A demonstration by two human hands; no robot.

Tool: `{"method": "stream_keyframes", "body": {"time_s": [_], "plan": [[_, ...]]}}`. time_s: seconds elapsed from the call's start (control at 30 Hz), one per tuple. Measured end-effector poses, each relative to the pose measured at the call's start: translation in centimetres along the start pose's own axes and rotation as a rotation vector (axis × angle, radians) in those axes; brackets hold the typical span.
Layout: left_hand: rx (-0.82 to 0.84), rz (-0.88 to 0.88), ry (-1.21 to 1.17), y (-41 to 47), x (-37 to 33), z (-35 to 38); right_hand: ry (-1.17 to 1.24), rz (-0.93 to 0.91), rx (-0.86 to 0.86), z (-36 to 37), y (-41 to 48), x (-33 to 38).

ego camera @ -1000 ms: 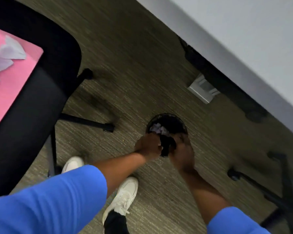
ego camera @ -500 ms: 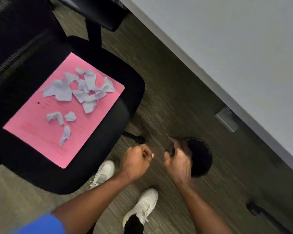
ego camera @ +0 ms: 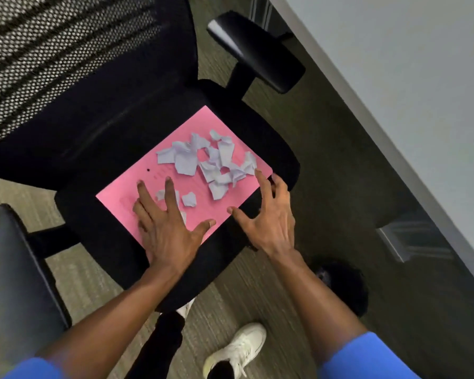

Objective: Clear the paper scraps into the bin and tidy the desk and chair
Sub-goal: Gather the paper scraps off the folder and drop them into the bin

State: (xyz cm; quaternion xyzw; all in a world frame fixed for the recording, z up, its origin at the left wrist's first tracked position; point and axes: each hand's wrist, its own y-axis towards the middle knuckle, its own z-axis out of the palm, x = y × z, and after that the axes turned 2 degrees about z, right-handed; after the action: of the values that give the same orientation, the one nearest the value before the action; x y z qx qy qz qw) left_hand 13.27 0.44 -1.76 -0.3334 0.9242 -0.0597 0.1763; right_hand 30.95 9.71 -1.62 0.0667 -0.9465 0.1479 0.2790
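Note:
A pink sheet [ego camera: 137, 192] lies on the seat of a black office chair [ego camera: 99, 138]. Several torn pale-lavender paper scraps [ego camera: 208, 162] are heaped on the sheet's far right part, and a few small ones [ego camera: 189, 199] lie nearer. My left hand [ego camera: 167, 222] is flat on the sheet's near corner, fingers spread, partly covering small scraps. My right hand [ego camera: 268, 217] hovers over the sheet's right edge with fingers spread, empty. The black bin [ego camera: 345, 288] stands on the floor at the right, partly hidden behind my right forearm.
A grey desk [ego camera: 408, 91] runs along the right side. The chair's right armrest [ego camera: 255, 50] sits near the desk edge, its left armrest [ego camera: 14, 269] at lower left. A mesh backrest [ego camera: 55, 56] fills the upper left. My white shoe [ego camera: 236, 348] stands on the carpet.
Both hands left the bin and rose to the chair seat. The left hand opened from a fist and landed on the pink sheet. The view swung from the bin to the chair.

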Motion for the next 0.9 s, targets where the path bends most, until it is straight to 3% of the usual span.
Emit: {"method": "stream_keyframes", "body": {"time_s": [0.23, 0.43, 0.67, 0.9], "plan": [[-0.002, 0.008, -0.038, 0.9, 1.1, 2.5, -0.089, 0.001, 0.097, 1.4, 3.7, 4.7], [-0.068, 0.125, -0.05, 0.4, 1.4, 4.4, -0.217, -0.038, 0.134, 3.0, 5.2, 6.3], [-0.226, 0.435, -0.027, 1.8, 3.5, 6.0, -0.345, -0.196, 0.073, 4.9, 5.9, 5.7], [-0.224, 0.467, -0.147, 3.6, 3.6, 5.3, -0.18, -0.292, 0.005, 6.2, 5.4, 4.4]]}}
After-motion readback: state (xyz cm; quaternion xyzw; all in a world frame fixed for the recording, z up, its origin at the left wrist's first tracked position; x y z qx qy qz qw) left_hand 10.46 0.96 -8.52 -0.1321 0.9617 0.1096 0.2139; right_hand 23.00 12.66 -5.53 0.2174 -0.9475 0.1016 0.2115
